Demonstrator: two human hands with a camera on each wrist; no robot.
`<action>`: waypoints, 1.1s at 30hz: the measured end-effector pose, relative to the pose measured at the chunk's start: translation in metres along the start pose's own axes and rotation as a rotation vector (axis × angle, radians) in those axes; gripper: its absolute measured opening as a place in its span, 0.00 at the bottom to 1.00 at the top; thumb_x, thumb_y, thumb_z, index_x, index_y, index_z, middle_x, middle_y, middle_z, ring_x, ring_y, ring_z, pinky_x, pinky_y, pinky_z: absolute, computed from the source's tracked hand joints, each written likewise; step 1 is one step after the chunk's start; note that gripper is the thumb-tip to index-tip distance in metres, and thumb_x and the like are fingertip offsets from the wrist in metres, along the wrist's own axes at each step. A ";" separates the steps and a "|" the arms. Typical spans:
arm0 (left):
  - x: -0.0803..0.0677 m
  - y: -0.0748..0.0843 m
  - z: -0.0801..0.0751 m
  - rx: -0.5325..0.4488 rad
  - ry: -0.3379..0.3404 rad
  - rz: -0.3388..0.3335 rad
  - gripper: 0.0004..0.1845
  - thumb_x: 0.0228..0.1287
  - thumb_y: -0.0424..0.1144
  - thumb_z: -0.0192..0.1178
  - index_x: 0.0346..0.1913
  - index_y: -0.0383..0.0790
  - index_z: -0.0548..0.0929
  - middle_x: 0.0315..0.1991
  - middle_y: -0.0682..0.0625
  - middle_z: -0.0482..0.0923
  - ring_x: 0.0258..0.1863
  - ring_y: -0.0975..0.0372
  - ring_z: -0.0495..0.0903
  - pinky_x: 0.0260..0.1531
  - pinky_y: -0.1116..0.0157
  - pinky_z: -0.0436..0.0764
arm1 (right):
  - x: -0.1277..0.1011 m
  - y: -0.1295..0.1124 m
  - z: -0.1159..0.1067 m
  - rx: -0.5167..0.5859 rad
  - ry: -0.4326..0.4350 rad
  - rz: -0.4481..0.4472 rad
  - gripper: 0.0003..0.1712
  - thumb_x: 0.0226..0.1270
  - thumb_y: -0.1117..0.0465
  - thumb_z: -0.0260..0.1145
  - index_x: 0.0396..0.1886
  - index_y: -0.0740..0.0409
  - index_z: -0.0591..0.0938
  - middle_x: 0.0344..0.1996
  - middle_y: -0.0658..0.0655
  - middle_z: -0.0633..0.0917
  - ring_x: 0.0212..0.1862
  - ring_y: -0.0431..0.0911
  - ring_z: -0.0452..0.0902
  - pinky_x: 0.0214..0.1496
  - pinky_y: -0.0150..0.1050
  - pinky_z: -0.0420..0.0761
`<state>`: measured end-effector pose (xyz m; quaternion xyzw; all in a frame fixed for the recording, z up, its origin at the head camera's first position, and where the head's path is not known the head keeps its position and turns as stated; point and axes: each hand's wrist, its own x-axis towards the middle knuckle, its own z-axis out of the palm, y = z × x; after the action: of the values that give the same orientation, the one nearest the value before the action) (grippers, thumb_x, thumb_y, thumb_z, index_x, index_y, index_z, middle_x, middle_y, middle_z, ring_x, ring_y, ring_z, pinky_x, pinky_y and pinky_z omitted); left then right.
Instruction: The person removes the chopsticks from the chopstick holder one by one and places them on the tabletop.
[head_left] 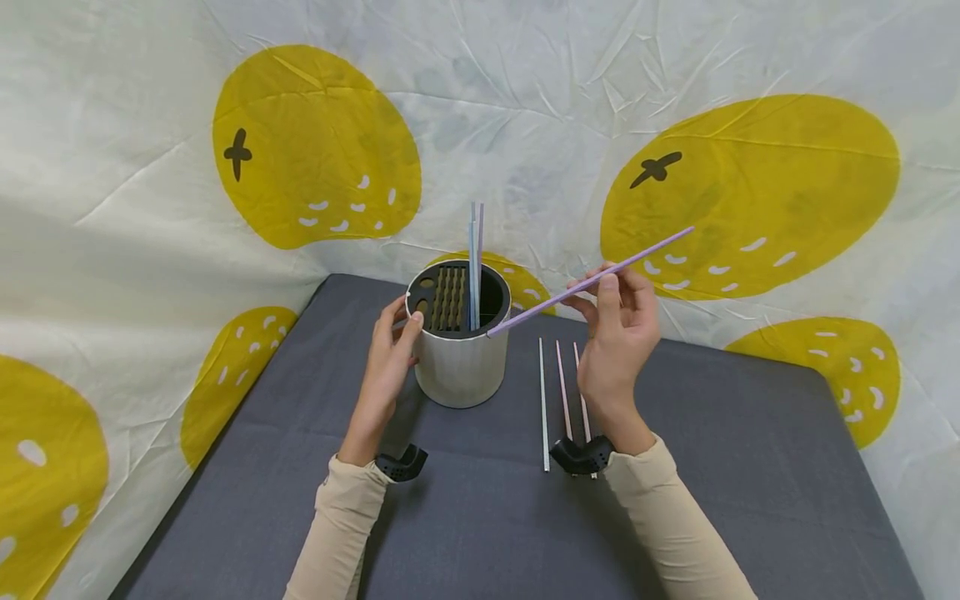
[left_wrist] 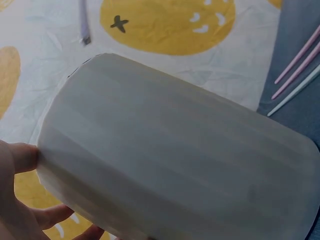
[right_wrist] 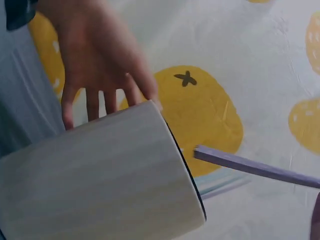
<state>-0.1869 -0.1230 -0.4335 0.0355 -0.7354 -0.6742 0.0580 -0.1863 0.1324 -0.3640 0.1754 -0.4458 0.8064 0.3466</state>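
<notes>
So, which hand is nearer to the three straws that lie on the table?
The right. The right hand holds a purple straw just above the three straws. The left hand rests on the holder, further away.

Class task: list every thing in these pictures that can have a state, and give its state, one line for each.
Left hand: fingers rest against the holder's side.
Right hand: pinches the purple straw.
Purple straw: tilted, lower tip at the holder's rim.
Holder: upright, two straws standing inside.
Three straws: flat on the mat.
</notes>
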 end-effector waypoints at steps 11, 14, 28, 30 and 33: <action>0.001 0.000 -0.001 -0.001 -0.006 -0.004 0.34 0.79 0.61 0.53 0.80 0.55 0.62 0.75 0.43 0.61 0.73 0.49 0.66 0.61 0.37 0.76 | 0.015 0.004 -0.063 -0.173 0.121 0.616 0.13 0.75 0.59 0.69 0.51 0.61 0.88 0.40 0.54 0.85 0.34 0.43 0.85 0.36 0.34 0.85; 0.001 0.001 -0.001 -0.002 -0.007 -0.005 0.34 0.79 0.61 0.53 0.80 0.55 0.62 0.75 0.43 0.61 0.74 0.49 0.66 0.61 0.37 0.76 | 0.017 0.008 -0.081 -0.241 0.117 0.760 0.08 0.74 0.57 0.70 0.47 0.54 0.90 0.38 0.49 0.87 0.35 0.41 0.84 0.37 0.33 0.84; 0.001 0.000 -0.001 -0.006 -0.006 0.004 0.34 0.78 0.61 0.53 0.80 0.55 0.62 0.74 0.43 0.61 0.73 0.48 0.67 0.59 0.40 0.78 | 0.013 0.023 -0.151 -0.533 -0.042 1.069 0.09 0.76 0.56 0.68 0.36 0.39 0.92 0.31 0.39 0.90 0.32 0.34 0.86 0.37 0.30 0.86; 0.001 0.000 0.000 -0.002 -0.003 0.004 0.35 0.78 0.62 0.53 0.80 0.55 0.62 0.75 0.43 0.61 0.74 0.48 0.67 0.59 0.40 0.78 | 0.011 0.026 -0.159 -0.570 -0.066 1.095 0.07 0.76 0.56 0.69 0.39 0.41 0.92 0.29 0.39 0.89 0.31 0.34 0.85 0.36 0.31 0.86; 0.001 -0.001 0.000 0.006 0.000 0.003 0.35 0.78 0.62 0.53 0.81 0.55 0.62 0.75 0.44 0.61 0.74 0.49 0.67 0.58 0.42 0.78 | 0.007 0.033 -0.170 -0.638 -0.080 1.117 0.08 0.75 0.56 0.69 0.47 0.50 0.91 0.28 0.41 0.89 0.30 0.35 0.85 0.36 0.32 0.87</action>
<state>-0.1877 -0.1232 -0.4346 0.0346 -0.7375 -0.6719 0.0591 -0.2105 0.2660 -0.4719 -0.1648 -0.7005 0.6860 -0.1072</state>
